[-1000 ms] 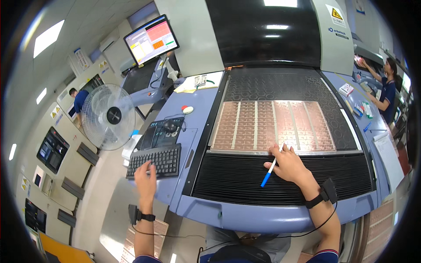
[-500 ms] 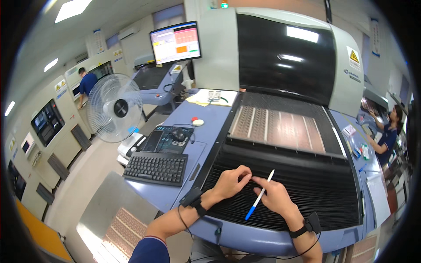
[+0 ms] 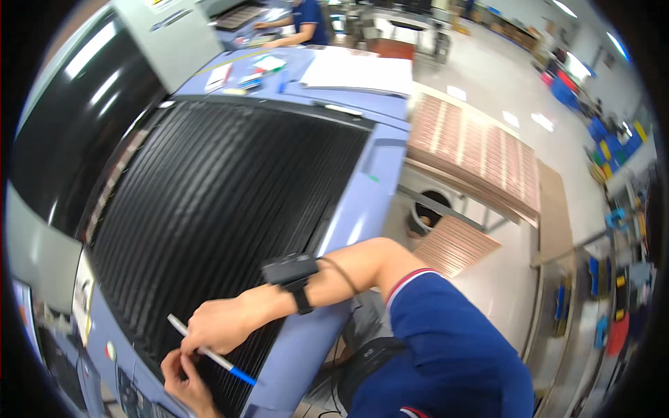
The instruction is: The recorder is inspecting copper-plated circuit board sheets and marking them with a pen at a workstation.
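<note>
Both hands are bunched at about seven o'clock in the view, low on the black ribbed surface [image 3: 230,202] of the blue machine. The right hand [image 3: 221,324] has its grip closed around the pen [image 3: 209,352], fingers curled over the middle of its shaft. The pen's long axis runs from its white end at ten o'clock down to its blue tip at four o'clock, lying just over the ribs. The left hand [image 3: 182,376] sits directly below, at six o'clock from the right; its fingers look pinched toward the shaft, but whether they actually hold it I cannot tell. The right hand is plainly the carrier.
</note>
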### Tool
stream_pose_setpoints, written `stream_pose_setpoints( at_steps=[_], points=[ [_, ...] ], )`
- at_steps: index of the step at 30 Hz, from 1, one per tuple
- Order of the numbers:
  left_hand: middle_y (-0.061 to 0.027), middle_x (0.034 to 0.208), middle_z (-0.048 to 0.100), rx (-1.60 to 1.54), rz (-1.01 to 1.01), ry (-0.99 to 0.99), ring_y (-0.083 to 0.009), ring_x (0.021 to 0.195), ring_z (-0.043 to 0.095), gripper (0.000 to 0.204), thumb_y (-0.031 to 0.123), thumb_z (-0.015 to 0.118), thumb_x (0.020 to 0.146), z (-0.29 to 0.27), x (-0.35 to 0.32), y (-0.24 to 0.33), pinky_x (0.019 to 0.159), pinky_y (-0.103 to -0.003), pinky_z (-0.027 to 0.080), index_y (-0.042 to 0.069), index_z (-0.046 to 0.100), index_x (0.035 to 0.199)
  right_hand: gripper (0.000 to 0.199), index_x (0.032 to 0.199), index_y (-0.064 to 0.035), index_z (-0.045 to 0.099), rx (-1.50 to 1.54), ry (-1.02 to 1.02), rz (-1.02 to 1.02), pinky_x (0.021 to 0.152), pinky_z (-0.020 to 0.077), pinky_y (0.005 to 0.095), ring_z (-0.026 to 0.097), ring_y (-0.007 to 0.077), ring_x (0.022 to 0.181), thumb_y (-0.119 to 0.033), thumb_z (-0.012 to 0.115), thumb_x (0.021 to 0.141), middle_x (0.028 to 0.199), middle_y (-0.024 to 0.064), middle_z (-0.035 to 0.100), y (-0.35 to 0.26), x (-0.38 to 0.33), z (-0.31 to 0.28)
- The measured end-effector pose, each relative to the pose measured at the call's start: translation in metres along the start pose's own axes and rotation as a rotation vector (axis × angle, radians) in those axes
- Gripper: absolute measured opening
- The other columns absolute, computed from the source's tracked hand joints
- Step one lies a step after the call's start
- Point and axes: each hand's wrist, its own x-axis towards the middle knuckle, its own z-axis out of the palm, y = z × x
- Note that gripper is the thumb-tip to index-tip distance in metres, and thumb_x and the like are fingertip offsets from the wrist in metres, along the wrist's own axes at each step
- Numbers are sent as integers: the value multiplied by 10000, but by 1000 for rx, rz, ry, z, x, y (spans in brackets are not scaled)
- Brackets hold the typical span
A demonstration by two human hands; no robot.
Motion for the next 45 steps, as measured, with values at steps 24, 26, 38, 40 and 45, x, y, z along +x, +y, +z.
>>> stream_pose_setpoints(
  at_steps=[24, 26, 38, 40, 45],
  points=[
    [-135, 754, 668, -41, 105, 82, -173, 634, 642, 144, 19, 723, 908, 12, -3, 21, 581, -276, 533, -27, 587, 915, 327, 1214, -36, 666, -677, 1043, 749, 814, 561, 347, 729, 239, 971, -204, 679, 934, 1006, 190, 733, -131, -281, -211],
    [-133, 756, 670, -40, 109, 53, -172, 637, 643, 146, 21, 724, 909, 13, -3, 20, 581, -272, 535, -27, 587, 921, 396, 1230, -26, 636, -1086, 963, 1170, 833, 556, 415, 706, 373, 947, -277, 692, 929, 1007, 245, 708, -137, -377, -235],
    [-135, 780, 685, -138, -35, 56, -176, 645, 655, 118, 13, 709, 915, 18, -10, 20, 597, -267, 554, -28, 599, 927, 340, 1158, -187, 680, -1636, 997, 1333, 723, 528, 506, 691, 411, 835, -61, 606, 851, 861, 201, 692, -198, -549, -236],
    [-136, 779, 688, -91, -1, 39, -176, 652, 660, 113, 9, 711, 911, 20, -6, 29, 614, -270, 557, -28, 605, 922, 293, 1148, -164, 698, -1955, 1097, 1232, 711, 520, 501, 668, 415, 803, -106, 605, 876, 854, 212, 686, -246, -536, -278],
    [-135, 782, 693, -125, -15, 30, -167, 653, 659, 116, 26, 714, 917, 17, -4, 31, 626, -264, 552, -27, 613, 931, 234, 1173, 5, 613, -1452, 1698, 507, 839, 536, 395, 690, 263, 974, -135, 588, 988, 1119, 142, 701, -349, -435, -296]
  ],
)
